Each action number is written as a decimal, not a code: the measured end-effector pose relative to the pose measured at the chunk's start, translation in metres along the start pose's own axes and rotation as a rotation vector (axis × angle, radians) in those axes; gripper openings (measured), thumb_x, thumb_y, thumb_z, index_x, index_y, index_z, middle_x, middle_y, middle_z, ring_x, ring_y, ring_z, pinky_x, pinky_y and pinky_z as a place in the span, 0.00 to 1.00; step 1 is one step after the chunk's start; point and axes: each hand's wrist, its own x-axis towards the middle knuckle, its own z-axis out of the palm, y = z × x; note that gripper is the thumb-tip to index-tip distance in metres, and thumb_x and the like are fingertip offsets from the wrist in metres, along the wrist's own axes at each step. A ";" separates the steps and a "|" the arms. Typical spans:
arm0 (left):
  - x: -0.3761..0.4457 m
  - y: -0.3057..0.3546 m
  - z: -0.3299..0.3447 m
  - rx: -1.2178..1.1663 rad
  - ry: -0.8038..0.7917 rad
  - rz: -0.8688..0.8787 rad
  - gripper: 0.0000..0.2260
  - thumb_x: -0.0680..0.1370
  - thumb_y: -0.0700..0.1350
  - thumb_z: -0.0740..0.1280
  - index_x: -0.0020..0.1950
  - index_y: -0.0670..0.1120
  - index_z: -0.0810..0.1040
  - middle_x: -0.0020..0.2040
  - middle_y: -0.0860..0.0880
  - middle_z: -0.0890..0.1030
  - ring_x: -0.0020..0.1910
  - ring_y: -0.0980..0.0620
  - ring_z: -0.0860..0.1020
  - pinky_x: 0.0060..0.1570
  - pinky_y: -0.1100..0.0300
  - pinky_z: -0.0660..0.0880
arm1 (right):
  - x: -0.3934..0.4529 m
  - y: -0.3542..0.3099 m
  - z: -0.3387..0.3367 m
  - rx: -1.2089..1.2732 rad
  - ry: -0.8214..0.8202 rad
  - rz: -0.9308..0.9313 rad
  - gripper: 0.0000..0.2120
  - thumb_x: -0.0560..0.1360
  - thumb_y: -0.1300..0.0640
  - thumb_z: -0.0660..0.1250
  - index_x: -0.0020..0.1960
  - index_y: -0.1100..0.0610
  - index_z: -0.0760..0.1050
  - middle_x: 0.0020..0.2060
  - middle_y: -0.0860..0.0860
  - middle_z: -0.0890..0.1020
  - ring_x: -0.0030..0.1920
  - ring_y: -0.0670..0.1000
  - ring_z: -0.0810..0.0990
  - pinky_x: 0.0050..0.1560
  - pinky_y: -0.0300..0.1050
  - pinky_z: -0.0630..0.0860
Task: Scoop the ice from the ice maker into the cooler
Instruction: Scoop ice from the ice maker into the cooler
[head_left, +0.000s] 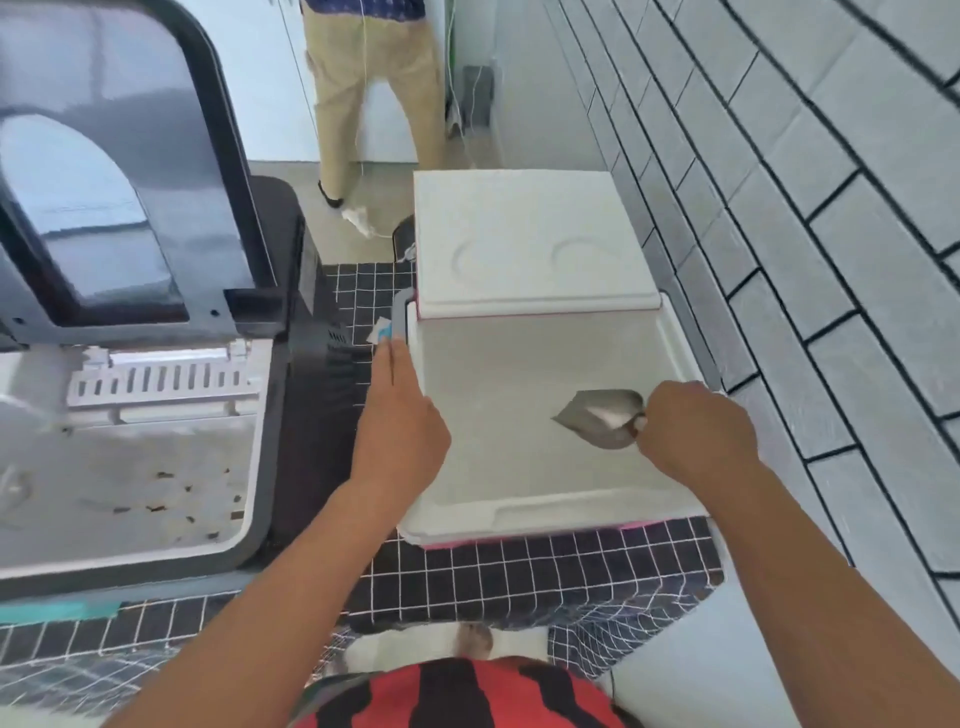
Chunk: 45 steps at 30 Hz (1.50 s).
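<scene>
Over the open cooler (545, 499), your right hand (696, 436) has its grip clamped on the short handle of a metal scoop (602, 421), whose bowl points left and hangs above the cooler's pale interior. A little white shows in the back of the bowl, which looks like a small remnant of ice, though it is too blurred to be sure. Your left hand (397, 431) lies flat with fingers straight, its grip apart, resting along the cooler's left rim near the grey handle (401, 312). The cooler's lid (530, 244) sits slid back over the far half, leaving the near half open. To the left, the ice maker (135, 457) stands with its dark door (104, 171) raised; its bin looks wet and speckled, and you cannot tell how much ice lies there. Both sit on a black, white-gridded counter (519, 577). Judge the scoop as stiff and light, but likely cold and slick once wet, so hold it well back on the handle with the thumb on top and keep the bowl level when loaded. Ice cubes are hard, slippery and loose; they will slide out at any tilt, so fill modestly. The cooler seems light foam or plastic and could shift, so your flat left hand on the rim is worth keeping there. A person in tan trousers (374, 93) stands beyond.
</scene>
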 end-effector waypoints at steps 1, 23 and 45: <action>-0.001 0.000 -0.002 0.009 0.005 0.028 0.29 0.79 0.37 0.60 0.78 0.40 0.53 0.79 0.46 0.51 0.76 0.44 0.58 0.69 0.50 0.66 | -0.001 0.000 -0.008 0.048 -0.004 -0.003 0.11 0.73 0.55 0.64 0.34 0.55 0.67 0.28 0.49 0.71 0.29 0.53 0.71 0.30 0.41 0.62; -0.040 -0.213 -0.228 0.088 0.119 -0.184 0.32 0.80 0.38 0.60 0.80 0.49 0.49 0.78 0.47 0.59 0.75 0.45 0.62 0.70 0.52 0.62 | -0.106 -0.285 -0.128 -0.155 0.122 -0.697 0.05 0.70 0.60 0.62 0.37 0.53 0.71 0.31 0.46 0.68 0.31 0.49 0.68 0.31 0.40 0.61; -0.035 -0.232 -0.223 -0.167 0.174 -0.011 0.31 0.79 0.31 0.57 0.80 0.43 0.51 0.80 0.49 0.52 0.78 0.54 0.52 0.57 0.86 0.40 | -0.117 -0.421 -0.079 -0.665 -0.160 -0.850 0.07 0.70 0.66 0.61 0.38 0.57 0.73 0.28 0.49 0.69 0.30 0.52 0.69 0.29 0.44 0.65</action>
